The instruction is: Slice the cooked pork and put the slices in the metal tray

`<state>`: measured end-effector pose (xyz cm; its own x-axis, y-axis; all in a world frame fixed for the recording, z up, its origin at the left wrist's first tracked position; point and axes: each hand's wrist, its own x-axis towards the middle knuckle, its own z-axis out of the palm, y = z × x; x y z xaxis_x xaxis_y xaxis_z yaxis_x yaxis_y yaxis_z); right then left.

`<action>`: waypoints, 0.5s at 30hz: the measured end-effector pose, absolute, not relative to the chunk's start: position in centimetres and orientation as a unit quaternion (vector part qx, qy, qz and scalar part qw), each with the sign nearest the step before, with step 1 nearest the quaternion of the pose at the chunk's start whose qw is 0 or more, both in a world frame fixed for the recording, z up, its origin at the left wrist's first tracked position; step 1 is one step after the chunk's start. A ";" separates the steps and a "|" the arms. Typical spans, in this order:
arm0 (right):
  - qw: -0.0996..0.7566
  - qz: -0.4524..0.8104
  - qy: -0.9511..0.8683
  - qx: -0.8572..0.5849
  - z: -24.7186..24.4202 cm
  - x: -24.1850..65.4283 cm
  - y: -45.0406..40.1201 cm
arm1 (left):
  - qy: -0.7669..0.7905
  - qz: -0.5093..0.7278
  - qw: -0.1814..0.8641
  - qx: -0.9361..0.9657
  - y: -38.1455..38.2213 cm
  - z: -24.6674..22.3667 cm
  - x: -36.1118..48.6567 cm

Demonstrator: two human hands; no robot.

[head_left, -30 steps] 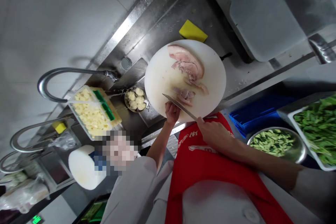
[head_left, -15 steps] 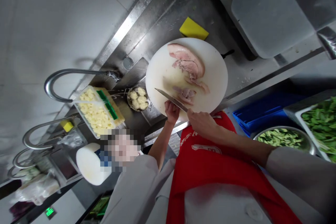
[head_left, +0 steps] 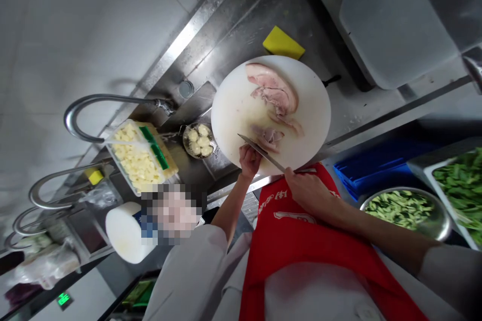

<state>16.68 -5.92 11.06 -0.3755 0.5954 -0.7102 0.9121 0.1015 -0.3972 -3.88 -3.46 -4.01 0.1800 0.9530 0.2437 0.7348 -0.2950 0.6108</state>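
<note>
While the meat [head_left: 276, 85] lies on the far half of the board [head_left: 233, 105], pale pink, curved along its outer edge and ragged inside, smaller strips [head_left: 271, 136] sit nearer you, beside the knife [head_left: 262, 153]. Your right grip [head_left: 303, 185] is wrapped round the handle, covering most of it. Your left grip [head_left: 249, 159] is curled beside the blade; its fingertips are hard to make out, so I cannot tell whether they pinch anything. The strips' edges blur together, and the leaves [head_left: 461, 175] are cut off at the right edge of view. Your board is round, white and smooth, with a faint yellowish stain, on a surface [head_left: 241, 45] of shiny steel. Your apron [head_left: 297, 246] is red cloth, lettered in white.
</note>
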 end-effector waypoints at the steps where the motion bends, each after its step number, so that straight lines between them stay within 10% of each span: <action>1: 0.185 -0.416 0.718 0.527 10.8 16.4 -5.8 | 0.570 0.298 0.183 0.743 -3.5 -4.0 -3.9; 15: 0.014 -0.387 0.738 0.553 4.9 16.1 2.6 | 0.617 0.352 0.181 0.680 -5.7 -2.1 -5.1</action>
<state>16.09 2.59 4.93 -0.3872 0.8060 -0.4478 0.8269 0.0887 -0.5553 -5.09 -5.66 -2.12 -0.0091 0.9668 0.2556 0.7116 -0.1733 0.6808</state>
